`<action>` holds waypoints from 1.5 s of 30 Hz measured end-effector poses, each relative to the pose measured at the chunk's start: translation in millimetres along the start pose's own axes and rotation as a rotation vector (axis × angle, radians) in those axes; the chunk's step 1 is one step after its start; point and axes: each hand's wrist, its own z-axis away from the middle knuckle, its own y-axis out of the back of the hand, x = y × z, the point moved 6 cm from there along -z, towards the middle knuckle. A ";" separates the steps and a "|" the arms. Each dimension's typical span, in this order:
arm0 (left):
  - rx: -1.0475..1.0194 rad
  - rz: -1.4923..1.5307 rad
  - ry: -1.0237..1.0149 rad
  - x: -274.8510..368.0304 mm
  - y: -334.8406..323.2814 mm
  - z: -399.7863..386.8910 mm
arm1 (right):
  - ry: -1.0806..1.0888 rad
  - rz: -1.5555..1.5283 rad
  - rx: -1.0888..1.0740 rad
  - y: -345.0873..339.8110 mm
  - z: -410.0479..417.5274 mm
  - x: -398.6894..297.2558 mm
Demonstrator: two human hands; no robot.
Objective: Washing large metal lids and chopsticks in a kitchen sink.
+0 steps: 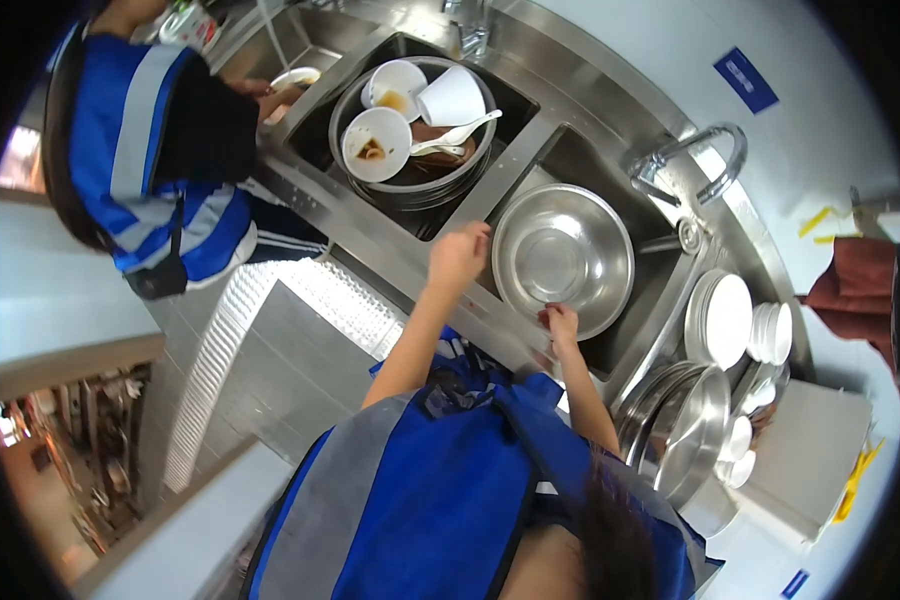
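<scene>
A wide stainless steel basin [555, 255] lies in the sink compartment before me and looks empty. My right hand [561, 324] is at its near rim, fingers curled; whether it grips the rim is hard to tell. My left hand [459, 256], loosely curled, is over the sink's front edge beside the divider, left of the basin and apart from it. In the compartment to the left, a large round metal basin [337, 135] holds white bowls [377, 145] with food remains, a white cup-like bowl [451, 97] on its side and white spoons [457, 133].
A co-worker in a blue vest [139, 120] works at the far-left sink under running water. A curved faucet [742, 161] rises behind my sink. White plates [724, 319], small bowls [776, 334] and nested metal basins [694, 427] stand at the right, near a pale box [814, 442].
</scene>
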 end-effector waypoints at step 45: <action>0.201 1.411 2.036 -246.3 1.0 -67.9 | -0.504 -1.385 0.552 -309.2 -113.9 -123.4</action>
